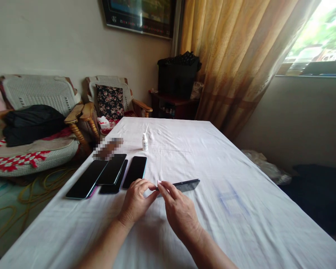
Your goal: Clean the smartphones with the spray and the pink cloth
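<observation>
My left hand (pixel 136 200) and my right hand (pixel 178 211) meet over the white tablecloth (pixel 212 209). Both pinch the near end of a dark phone (pixel 188 185), which is lifted slightly and points to the right. The fingers of both hands are curled together at the phone's edge. To the left lie several other dark phones (pixel 106 175), some overlapping, screens up. A small white bottle (pixel 145 142) stands upright further back on the cloth.
Wooden armchairs with woven covers (pixel 39 123) and a floral cushion (pixel 110 101) stand left of the table. A black box on a cabinet (pixel 177 80), a yellow curtain (pixel 235 63) and a window are behind. Cables lie on the floor at left.
</observation>
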Tool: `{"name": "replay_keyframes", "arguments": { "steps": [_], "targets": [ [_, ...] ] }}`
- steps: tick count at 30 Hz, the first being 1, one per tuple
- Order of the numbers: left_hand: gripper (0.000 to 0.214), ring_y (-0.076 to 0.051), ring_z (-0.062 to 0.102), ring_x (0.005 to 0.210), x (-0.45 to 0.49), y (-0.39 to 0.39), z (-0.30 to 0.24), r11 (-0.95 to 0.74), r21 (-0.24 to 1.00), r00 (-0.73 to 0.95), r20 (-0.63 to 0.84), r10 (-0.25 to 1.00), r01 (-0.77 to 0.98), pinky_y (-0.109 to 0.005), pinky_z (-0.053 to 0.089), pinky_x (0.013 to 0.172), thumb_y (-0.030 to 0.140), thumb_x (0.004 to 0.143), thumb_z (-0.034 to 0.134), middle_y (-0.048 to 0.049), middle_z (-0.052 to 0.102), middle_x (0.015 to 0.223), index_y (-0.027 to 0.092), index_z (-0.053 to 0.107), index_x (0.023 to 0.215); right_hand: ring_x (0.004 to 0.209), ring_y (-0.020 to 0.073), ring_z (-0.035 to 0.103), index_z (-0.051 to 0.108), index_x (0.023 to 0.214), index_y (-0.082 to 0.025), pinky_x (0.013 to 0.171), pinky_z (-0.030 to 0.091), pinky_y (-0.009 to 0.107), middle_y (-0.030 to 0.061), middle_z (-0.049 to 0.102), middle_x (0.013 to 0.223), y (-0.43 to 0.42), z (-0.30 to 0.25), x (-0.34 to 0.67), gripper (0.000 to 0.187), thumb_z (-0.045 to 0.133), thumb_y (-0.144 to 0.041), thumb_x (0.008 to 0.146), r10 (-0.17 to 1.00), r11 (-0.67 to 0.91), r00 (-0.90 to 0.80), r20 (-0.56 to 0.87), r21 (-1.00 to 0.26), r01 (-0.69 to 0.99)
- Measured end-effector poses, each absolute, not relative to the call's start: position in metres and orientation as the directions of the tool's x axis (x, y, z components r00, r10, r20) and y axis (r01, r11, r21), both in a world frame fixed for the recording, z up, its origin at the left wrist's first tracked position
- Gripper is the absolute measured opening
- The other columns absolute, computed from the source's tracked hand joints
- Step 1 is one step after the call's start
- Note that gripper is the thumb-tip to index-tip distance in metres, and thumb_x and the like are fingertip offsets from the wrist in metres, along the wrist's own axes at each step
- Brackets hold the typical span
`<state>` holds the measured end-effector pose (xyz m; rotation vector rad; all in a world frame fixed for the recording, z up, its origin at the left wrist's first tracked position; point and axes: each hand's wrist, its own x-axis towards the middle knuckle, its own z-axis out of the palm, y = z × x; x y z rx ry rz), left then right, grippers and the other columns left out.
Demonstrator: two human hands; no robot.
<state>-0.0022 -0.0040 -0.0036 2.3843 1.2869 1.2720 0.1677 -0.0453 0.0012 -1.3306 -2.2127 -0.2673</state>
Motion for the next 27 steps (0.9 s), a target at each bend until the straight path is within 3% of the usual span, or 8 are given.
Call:
{"name": "replay_keyframes", "arguments": {
  "steps": [6,14,21,27],
  "targets": [
    [0.012,-0.019,0.063,0.073,-0.002,-0.004,-0.006,-0.610,0.482,0.260,0.609,0.749,0.629,-0.030,0.048,0.069,0.024,0.079,0.074,0.0012,0.068,0.073,0.021,0.063,0.076,0.094,0.0189,0.069,0.059,0.129,-0.014,0.072,0.058,0.026,0.0105,0.064,0.125,-0.045,-0.004,0.193,0.047,0.038,-0.003,0.088,0.760,0.412,-0.298,0.577,-0.073,0.908],
    [0.010,-0.018,0.063,0.073,-0.001,-0.005,-0.007,-0.628,0.475,0.274,0.618,0.737,0.617,-0.031,0.047,0.070,0.025,0.082,0.070,0.0004,0.068,0.075,0.022,0.063,0.076,0.093,0.0172,0.069,0.060,0.127,-0.018,0.066,0.057,0.022,0.0093,0.065,0.124,-0.046,-0.006,0.211,0.045,0.039,-0.004,0.089,0.780,0.285,-0.178,0.600,-0.088,0.954],
    [0.014,-0.018,0.063,0.070,-0.002,-0.004,-0.005,-0.647,0.456,0.297,0.626,0.721,0.611,-0.030,0.047,0.067,0.031,0.085,0.068,0.0004,0.068,0.073,0.022,0.063,0.075,0.096,0.0182,0.068,0.059,0.128,-0.011,0.072,0.057,0.024,0.0132,0.064,0.125,-0.049,-0.002,0.172,0.047,0.039,-0.002,0.086,0.742,0.448,-0.331,0.583,-0.065,0.892],
    [0.012,-0.018,0.063,0.072,-0.002,-0.003,-0.005,-0.651,0.452,0.293,0.634,0.715,0.609,-0.030,0.048,0.067,0.029,0.084,0.068,0.0002,0.068,0.074,0.022,0.063,0.076,0.097,0.0183,0.068,0.057,0.130,-0.013,0.073,0.057,0.025,0.0125,0.062,0.128,-0.047,-0.004,0.189,0.049,0.038,-0.002,0.087,0.770,0.410,-0.308,0.559,-0.065,0.910]
  ]
}}
